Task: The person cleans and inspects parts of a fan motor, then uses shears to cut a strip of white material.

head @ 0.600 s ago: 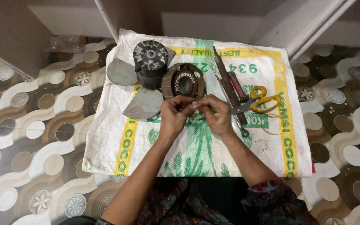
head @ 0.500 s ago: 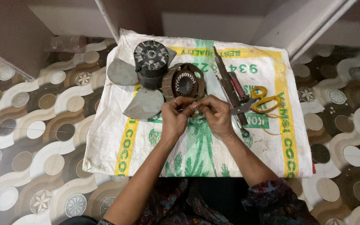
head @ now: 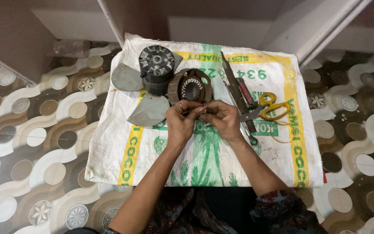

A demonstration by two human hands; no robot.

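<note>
**Small work over a sack on a patterned floor**

On brown swirl-patterned tiles, a white woven sack keeps parts together: grey fan-bladed motor, round copper-wound stator, yellow-handled scissors. My left hand and right hand meet below the stator, fingertips pinched on something too small to identify.

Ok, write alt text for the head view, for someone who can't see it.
Two hands, left and right, meet fingertip to fingertip over a white woven sack spread on a patterned floor, pinching something too small to identify. Just beyond them lie a round stator and a fan motor with grey blades; to the right, metal tools and yellow scissors.
</note>
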